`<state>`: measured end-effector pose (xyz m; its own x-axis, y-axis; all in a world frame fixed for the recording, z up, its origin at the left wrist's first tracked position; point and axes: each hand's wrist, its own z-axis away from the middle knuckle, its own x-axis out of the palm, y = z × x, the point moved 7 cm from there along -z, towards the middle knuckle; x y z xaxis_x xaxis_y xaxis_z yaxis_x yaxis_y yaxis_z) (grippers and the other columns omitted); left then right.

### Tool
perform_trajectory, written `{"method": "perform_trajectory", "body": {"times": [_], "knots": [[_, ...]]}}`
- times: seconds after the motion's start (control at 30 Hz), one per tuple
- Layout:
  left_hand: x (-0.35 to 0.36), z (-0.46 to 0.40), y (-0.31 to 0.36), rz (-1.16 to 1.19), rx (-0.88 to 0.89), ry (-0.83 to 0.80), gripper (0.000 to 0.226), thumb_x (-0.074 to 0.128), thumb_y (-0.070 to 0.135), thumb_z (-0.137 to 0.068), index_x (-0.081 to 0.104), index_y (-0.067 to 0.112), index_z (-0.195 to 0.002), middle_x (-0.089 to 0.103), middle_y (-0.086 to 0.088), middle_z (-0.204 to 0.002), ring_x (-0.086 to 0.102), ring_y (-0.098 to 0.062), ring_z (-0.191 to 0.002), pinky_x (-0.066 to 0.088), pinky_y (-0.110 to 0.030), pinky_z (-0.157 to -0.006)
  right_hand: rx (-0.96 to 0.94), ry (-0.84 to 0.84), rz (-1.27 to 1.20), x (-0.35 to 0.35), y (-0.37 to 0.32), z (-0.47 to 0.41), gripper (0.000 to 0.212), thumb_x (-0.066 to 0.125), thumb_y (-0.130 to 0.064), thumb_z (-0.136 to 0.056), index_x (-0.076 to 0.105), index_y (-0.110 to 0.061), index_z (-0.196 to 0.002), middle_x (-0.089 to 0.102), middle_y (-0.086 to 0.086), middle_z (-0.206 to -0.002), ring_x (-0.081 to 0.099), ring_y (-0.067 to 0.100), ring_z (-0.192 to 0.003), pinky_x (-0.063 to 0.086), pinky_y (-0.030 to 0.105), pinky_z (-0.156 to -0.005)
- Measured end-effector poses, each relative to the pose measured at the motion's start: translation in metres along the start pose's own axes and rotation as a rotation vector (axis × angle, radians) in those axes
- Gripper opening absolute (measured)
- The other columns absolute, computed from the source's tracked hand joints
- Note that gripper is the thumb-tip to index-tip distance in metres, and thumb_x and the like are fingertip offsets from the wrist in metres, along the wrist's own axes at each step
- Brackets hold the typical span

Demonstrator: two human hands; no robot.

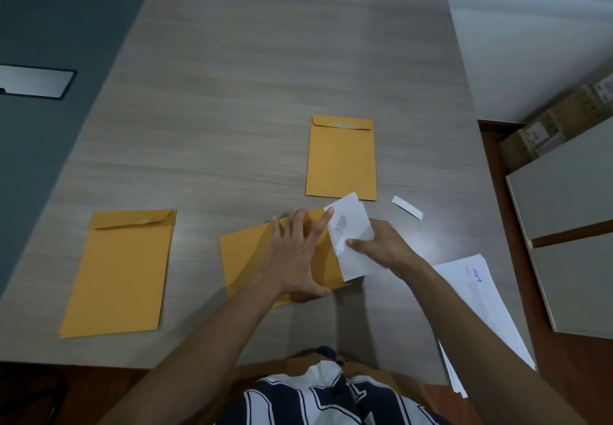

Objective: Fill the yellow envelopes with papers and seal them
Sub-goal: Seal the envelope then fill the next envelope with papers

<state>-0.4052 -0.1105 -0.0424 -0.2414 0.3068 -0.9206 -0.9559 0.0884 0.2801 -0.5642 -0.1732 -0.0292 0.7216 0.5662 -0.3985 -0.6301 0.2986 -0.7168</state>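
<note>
Grey woodgrain tabletop (252, 70), w/ a teal-grey strip (56, 26) along its left side holding a silver plate (33, 81). Pale wall (530, 36) behind, reddish-brown floor (491, 146), cardboard boxes (557, 123) and a grey cabinet (570, 225) at right. Lighting's dim-ish.

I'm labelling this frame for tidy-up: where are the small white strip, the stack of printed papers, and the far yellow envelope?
small white strip (407, 207), head view, middle of the strip.
stack of printed papers (481, 298), head view, top sheet near its printed lines.
far yellow envelope (341, 162), head view, centre of its body below the flap.
</note>
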Motion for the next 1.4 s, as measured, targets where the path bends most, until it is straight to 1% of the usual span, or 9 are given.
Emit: {"method": "perform_trajectory", "body": {"times": [0.1, 0.27, 0.4, 0.57, 0.77, 0.93, 1.07, 1.2, 1.4], "knots": [[0.0, 0.0, -0.001, -0.001, 0.006, -0.005, 0.148, 0.071, 0.08, -0.048, -0.028, 0.035, -0.148, 0.014, -0.018, -0.153, 0.009, -0.037, -0.145, 0.016, -0.069, -0.111, -0.026, 0.007, 0.099, 0.006, -0.008, 0.003, 0.027, 0.068, -0.029, -0.089, 0.057, -0.024, -0.113, 0.061, -0.002, -0.107, 0.057, 0.019, -0.096, 0.045, 0.025, -0.067], [-0.001, 0.0, -0.001, 0.006, 0.002, -0.004, 0.147, 0.071, 0.08, -0.049, -0.027, 0.034, -0.148, 0.013, -0.017, -0.153, 0.01, -0.036, -0.145, 0.016, -0.068, -0.112, -0.026, 0.09, 0.205, -0.01, -0.013, 0.002, 0.028, 0.061, -0.024, -0.091, 0.064, -0.016, -0.118, 0.068, 0.003, -0.114, 0.061, 0.021, -0.1, 0.049, 0.03, -0.072], [-0.006, -0.001, 0.009, 0.013, 0.042, 0.028, 0.146, 0.071, 0.08, -0.049, -0.026, 0.034, -0.149, 0.018, -0.017, -0.151, 0.015, -0.036, -0.143, 0.016, -0.065, -0.114, 0.023, 0.025, 0.169, 0.0, -0.007, 0.002, 0.035, 0.064, -0.023, -0.09, 0.063, -0.017, -0.124, 0.066, 0.002, -0.119, 0.06, 0.024, -0.106, 0.054, 0.041, -0.087], [-0.012, -0.002, 0.018, 0.031, 0.081, 0.05, 0.146, 0.072, 0.078, -0.051, -0.028, 0.037, -0.148, 0.016, -0.016, -0.152, 0.015, -0.035, -0.144, 0.015, -0.065, -0.114, 0.006, -0.007, 0.13, 0.017, -0.011, 0.009, 0.034, 0.062, -0.029, -0.094, 0.061, -0.019, -0.126, 0.066, 0.004, -0.122, 0.061, 0.025, -0.106, 0.053, 0.038, -0.085], [-0.012, 0.002, 0.016, 0.03, 0.077, 0.049, 0.146, 0.071, 0.079, -0.05, -0.028, 0.036, -0.149, 0.016, -0.016, -0.153, 0.014, -0.035, -0.145, 0.015, -0.064, -0.115, 0.076, -0.024, 0.142, 0.002, -0.013, 0.008, 0.023, 0.065, -0.027, -0.092, 0.071, -0.008, -0.104, 0.069, 0.01, -0.094, 0.067, 0.026, -0.08, 0.058, 0.033, -0.068], [-0.013, 0.001, 0.021, 0.028, 0.1, 0.049, 0.147, 0.074, 0.075, -0.051, -0.028, 0.036, -0.148, 0.02, -0.017, -0.15, 0.017, -0.035, -0.143, 0.017, -0.064, -0.115, 0.131, -0.103, 0.025, 0.01, -0.011, 0.005, 0.015, 0.066, -0.016, -0.092, 0.068, -0.007, -0.08, 0.059, 0.008, -0.07, 0.06, 0.019, -0.063, 0.055, 0.028, -0.06], [-0.012, 0.002, 0.021, 0.019, 0.105, 0.057, 0.148, 0.075, 0.073, -0.049, -0.027, 0.035, -0.149, 0.024, -0.018, -0.147, 0.021, -0.035, -0.141, 0.019, -0.064, -0.113, 0.145, -0.171, -0.041, 0.021, -0.008, 0.002, 0.011, 0.06, -0.009, -0.094, 0.069, -0.004, -0.091, 0.067, 0.014, -0.08, 0.066, 0.024, -0.07, 0.06, 0.034, -0.064], [-0.01, 0.001, 0.021, 0.02, 0.105, 0.055, 0.149, 0.076, 0.072, -0.048, -0.029, 0.035, -0.148, 0.025, -0.019, -0.145, 0.022, -0.036, -0.14, 0.019, -0.064, -0.113, 0.173, -0.243, -0.088, 0.032, -0.007, 0.0, 0.02, 0.055, -0.006, -0.096, 0.067, -0.002, -0.112, 0.07, 0.015, -0.102, 0.07, 0.026, -0.088, 0.059, 0.029, -0.065], [-0.005, -0.002, 0.011, 0.008, 0.071, 0.062, 0.147, 0.073, 0.075, -0.049, -0.025, 0.033, -0.15, 0.024, -0.017, -0.147, 0.02, -0.036, -0.142, 0.017, -0.064, -0.114, 0.161, -0.254, -0.168, 0.025, -0.008, -0.004, 0.016, 0.06, -0.004, -0.094, 0.07, -0.005, -0.106, 0.072, 0.018, -0.099, 0.071, 0.025, -0.083, 0.06, 0.031, -0.068]]}}
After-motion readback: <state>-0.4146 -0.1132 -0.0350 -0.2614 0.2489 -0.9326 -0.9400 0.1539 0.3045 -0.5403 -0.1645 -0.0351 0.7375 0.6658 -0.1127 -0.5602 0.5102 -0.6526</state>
